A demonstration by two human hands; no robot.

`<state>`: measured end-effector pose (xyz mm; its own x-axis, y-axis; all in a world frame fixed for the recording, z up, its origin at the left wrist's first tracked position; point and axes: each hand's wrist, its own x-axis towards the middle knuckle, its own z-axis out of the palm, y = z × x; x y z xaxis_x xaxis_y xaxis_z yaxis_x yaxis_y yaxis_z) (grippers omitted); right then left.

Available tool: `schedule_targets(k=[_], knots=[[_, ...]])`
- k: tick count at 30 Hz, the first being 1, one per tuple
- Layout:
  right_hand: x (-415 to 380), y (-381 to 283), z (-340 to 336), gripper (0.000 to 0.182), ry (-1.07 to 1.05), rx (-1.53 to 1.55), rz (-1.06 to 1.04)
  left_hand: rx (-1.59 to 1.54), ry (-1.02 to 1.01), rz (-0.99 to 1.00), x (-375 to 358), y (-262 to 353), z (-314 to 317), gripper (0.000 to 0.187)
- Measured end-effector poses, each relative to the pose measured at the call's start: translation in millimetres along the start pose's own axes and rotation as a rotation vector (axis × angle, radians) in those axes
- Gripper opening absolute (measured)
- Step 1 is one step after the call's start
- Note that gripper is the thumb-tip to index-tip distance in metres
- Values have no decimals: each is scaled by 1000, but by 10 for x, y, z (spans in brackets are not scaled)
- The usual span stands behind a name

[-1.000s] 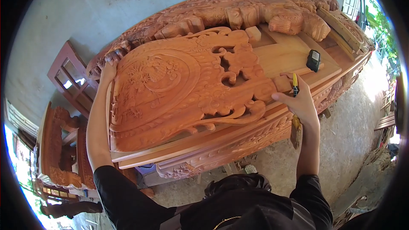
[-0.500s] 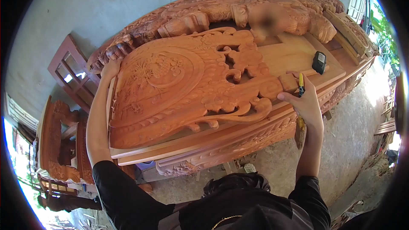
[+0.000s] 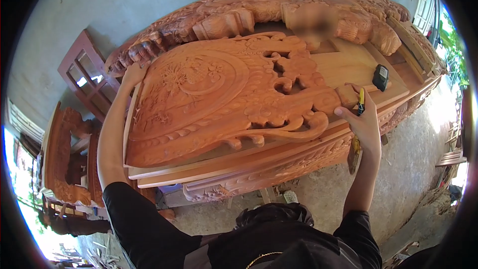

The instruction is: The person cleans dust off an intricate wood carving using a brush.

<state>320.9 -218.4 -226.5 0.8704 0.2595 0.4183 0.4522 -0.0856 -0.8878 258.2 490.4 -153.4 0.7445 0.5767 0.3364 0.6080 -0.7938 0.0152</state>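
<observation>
A large carved wooden panel (image 3: 199, 89) with an oval relief and scrolled cut-outs lies on a wooden bench (image 3: 348, 142). At its upper left corner, my left hand (image 3: 135, 73) is closed around the edge, most of the fingers hidden. My right hand (image 3: 366, 119) grips the narrow right end of the panel, thumb in front and fingers behind. A slim yellow-and-black tool (image 3: 361, 102) is also tucked in that hand, its other end sticking out below the palm. Just beyond lies a black tape measure (image 3: 381, 77) on the bench top.
A long carved backrest (image 3: 224, 25) runs behind the panel against the wall. To the left stand a window-like wooden frame (image 3: 89, 77) and another carved furniture piece (image 3: 64, 154). Concrete floor (image 3: 398, 174) extends on the right, with wood scraps (image 3: 104, 256) at lower left.
The panel's right end has shifted slightly right with my right hand, and its lower left corner sits a little higher in view. The camera view has also moved slightly. Both grips look the same.
</observation>
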Motion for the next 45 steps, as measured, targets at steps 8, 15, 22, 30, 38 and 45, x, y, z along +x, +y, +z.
schedule_targets(k=[8,15,22,30,38,45], knots=[[-56,158,-2,66,110,9,31,-595,-172,129,-1458,-233,-719,82],[-60,247,64,64,219,133,98,-1218,-186,288,-3313,-333,-586,118],[-34,260,103,68,267,238,132,-1333,12,225,-3438,-46,-477,134],[27,153,75,74,148,318,172,-1271,47,322,-3362,-12,-447,131],[-30,42,122,66,166,269,166,-1234,175,387,-3326,-53,-284,115],[-22,134,153,64,195,219,166,-1110,318,392,-3377,-158,-108,103]])
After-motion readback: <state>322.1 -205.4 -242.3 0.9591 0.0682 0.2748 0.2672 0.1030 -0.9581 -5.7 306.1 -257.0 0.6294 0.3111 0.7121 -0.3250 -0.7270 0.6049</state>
